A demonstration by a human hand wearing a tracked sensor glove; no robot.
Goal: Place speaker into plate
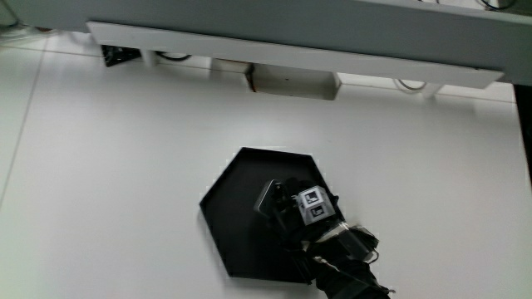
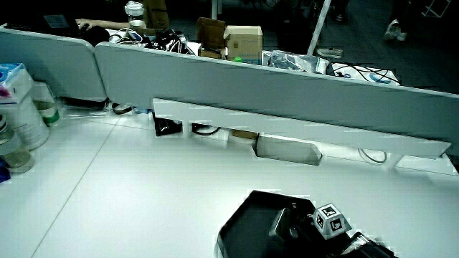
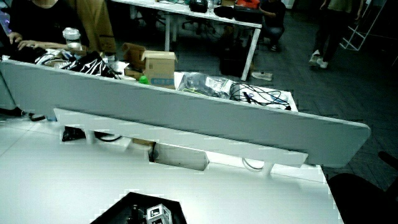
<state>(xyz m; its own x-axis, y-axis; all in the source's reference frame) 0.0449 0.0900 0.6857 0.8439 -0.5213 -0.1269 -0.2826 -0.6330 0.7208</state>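
Main view: hand (image 1: 301, 218) holds speaker (image 1: 271, 199) over plate (image 1: 229, 203).

A white table (image 1: 125, 166) carries a black hexagonal plate (image 1: 229, 208); bottles (image 2: 18, 118) stand at its edge.
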